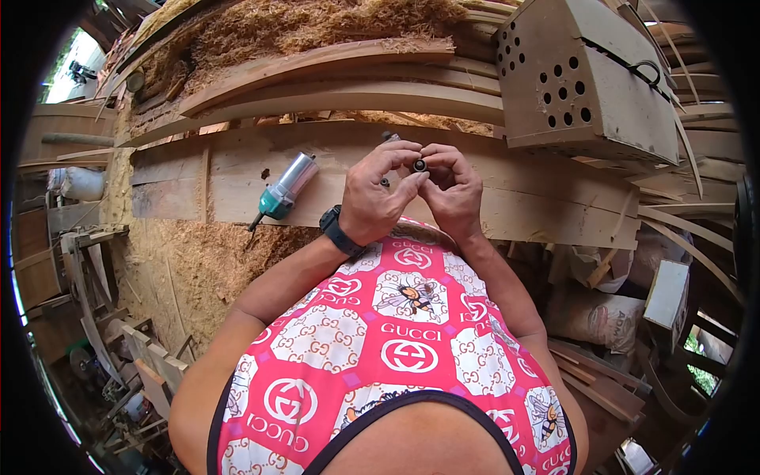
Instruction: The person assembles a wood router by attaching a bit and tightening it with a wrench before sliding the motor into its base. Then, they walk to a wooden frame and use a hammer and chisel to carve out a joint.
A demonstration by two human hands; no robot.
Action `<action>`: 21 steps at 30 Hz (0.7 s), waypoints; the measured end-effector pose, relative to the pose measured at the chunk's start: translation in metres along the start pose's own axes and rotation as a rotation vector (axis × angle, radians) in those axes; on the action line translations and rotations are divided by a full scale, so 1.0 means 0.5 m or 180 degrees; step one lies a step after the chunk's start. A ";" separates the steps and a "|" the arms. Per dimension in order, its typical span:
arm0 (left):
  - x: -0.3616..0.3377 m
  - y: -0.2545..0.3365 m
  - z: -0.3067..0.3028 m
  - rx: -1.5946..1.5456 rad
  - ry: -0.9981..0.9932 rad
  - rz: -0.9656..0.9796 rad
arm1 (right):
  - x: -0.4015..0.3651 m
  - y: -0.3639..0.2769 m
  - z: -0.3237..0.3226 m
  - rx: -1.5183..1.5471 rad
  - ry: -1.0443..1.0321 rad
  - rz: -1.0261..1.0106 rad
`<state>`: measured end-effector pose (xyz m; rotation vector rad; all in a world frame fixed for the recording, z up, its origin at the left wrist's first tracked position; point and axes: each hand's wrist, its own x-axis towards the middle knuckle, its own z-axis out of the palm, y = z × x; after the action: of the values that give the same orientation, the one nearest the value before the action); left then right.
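Observation:
My left hand, with a dark watch on its wrist, pinches a small round metal nut with a hole in its middle. My right hand grips the same nut from the other side, fingertips meeting around it. Both hands are above a wide wooden board. A tiny dark ring-like piece shows beside my left thumb. Behind my left fingers is a small grey piece, partly hidden. Left of my hands, a teal and silver trim router lies on its side on the board.
A box with round holes stands at the back right. Long wooden strips and heaped shavings lie behind the board. Sawdust covers the left side. Filled sacks and timber are at the lower right.

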<state>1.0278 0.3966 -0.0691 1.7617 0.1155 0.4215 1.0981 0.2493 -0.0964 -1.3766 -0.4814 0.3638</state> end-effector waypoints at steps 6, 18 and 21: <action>0.002 0.003 -0.003 0.0052 -0.0015 0.0189 | 0.001 0.000 -0.001 0.0159 -0.0046 0.0008; 0.002 0.010 -0.001 0.0046 0.0182 0.0288 | 0.001 0.004 -0.003 0.0245 -0.0163 0.0077; -0.003 0.005 -0.002 0.0046 0.0026 0.0197 | 0.001 0.004 0.000 0.0233 -0.0116 0.0009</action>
<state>1.0255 0.3965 -0.0668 1.7813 0.0699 0.4737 1.0988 0.2498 -0.0982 -1.3018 -0.4916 0.4059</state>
